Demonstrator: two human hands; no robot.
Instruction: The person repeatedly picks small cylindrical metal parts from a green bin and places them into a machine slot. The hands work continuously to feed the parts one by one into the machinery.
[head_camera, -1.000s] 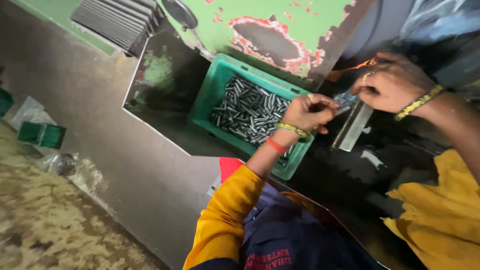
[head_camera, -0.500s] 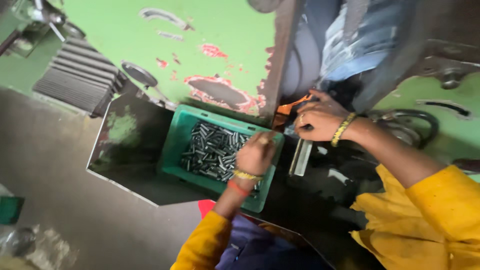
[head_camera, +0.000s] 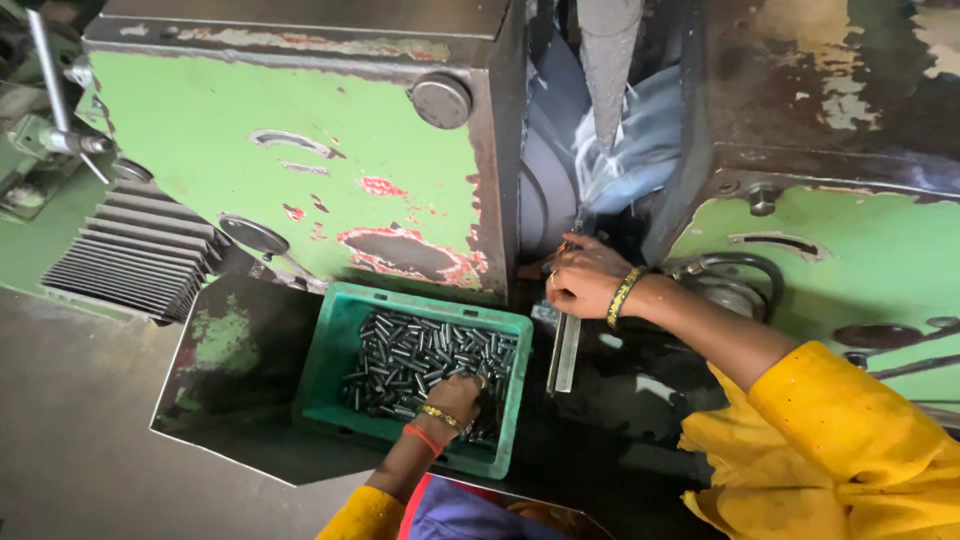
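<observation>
My left hand (head_camera: 456, 397) reaches down into a green plastic crate (head_camera: 338, 330) and rests among several small dark metal pins (head_camera: 420, 355); its fingers are curled into the pile, and whether they grip any pins cannot be seen. My right hand (head_camera: 583, 277), with a yellow bangle on the wrist, is up at the gap of the green machine (head_camera: 300, 150), fingers closed on something small that I cannot make out, above a flat metal guide rail (head_camera: 566, 352). Both sleeves are yellow.
A second green machine body (head_camera: 850, 260) with a dark cable loop (head_camera: 735, 270) stands at the right. A black ribbed cover (head_camera: 140, 255) lies at the left, beside a lever handle (head_camera: 55, 90). The crate stands on a dark oily tray (head_camera: 230, 380).
The view has swung upward, showing more of the machine. My left hand has dropped from the crate's right edge down into the pins. My right hand stays at the machine gap.
</observation>
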